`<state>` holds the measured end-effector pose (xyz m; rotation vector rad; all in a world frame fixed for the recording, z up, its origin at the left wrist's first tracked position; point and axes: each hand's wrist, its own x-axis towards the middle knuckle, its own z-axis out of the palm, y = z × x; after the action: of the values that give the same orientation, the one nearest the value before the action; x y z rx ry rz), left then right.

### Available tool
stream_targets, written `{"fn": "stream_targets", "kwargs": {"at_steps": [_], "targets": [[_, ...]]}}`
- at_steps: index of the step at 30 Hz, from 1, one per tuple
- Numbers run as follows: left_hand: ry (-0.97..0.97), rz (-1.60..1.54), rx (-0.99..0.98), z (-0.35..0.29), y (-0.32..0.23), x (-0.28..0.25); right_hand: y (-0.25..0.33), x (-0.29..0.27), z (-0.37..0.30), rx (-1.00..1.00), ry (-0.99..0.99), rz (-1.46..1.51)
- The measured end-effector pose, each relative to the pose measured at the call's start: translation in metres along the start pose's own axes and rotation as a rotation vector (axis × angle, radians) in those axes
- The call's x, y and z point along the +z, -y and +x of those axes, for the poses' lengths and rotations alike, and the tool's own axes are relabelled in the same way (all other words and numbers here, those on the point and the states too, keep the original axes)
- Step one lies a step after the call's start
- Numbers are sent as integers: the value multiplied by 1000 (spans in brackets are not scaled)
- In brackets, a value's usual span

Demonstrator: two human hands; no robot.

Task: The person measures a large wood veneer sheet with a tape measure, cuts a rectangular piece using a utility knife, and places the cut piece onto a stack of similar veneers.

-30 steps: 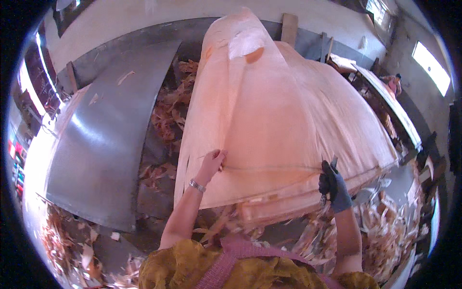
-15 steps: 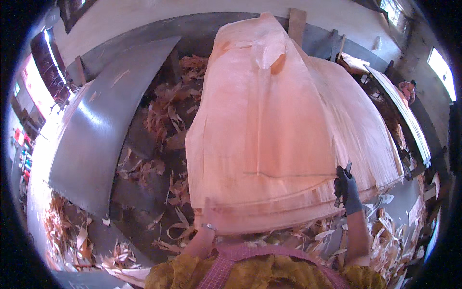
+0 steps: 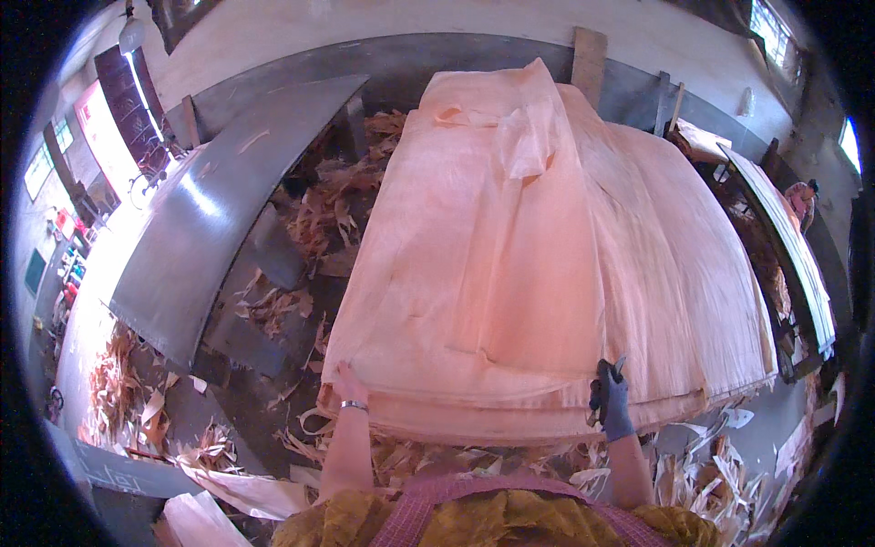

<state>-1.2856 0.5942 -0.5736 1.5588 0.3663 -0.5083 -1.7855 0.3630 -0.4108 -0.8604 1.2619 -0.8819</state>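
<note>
A broad stack of thin, pale pink-orange wood veneer sheets [image 3: 401,301] lies in front of me, with a crumpled, folded veneer piece [image 3: 529,146] on top toward the far end. At the stack's near left corner, my bare left hand [image 3: 351,387], a band round its wrist, is closed on the edge of a sheet; its fingertips blend into the wood. My right hand [image 3: 612,401], in a dark grey glove, is over the near edge further right. It is closed round a knife [image 3: 619,364], whose short metal blade points up and away; most of the handle is hidden.
A smooth grey sloping panel [image 3: 237,201] stands to the left. Torn veneer scraps [image 3: 314,214] litter the gap beside the stack, and more scraps [image 3: 720,474] lie near right. Another long stack [image 3: 788,237] and a person [image 3: 802,202] are at the far right.
My left hand has moved left and away from me to the stack's corner, and the near part of the upper sheet lies differently. My right hand, still holding the knife, appears further left and lower.
</note>
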Motion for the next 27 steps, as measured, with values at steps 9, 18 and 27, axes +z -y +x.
{"fn": "stream_targets", "kwargs": {"at_steps": [9, 18, 27], "targets": [[-11, -464, 147, -30, 5, -1, -65, -19, -1, 50, -86, 18], [0, -167, -18, -28, 10, -2, -102, -30, 0, 102, -248, -50], [-106, -95, -12, 14, -3, 53, -89, -16, 51, 36, -124, -59]]}}
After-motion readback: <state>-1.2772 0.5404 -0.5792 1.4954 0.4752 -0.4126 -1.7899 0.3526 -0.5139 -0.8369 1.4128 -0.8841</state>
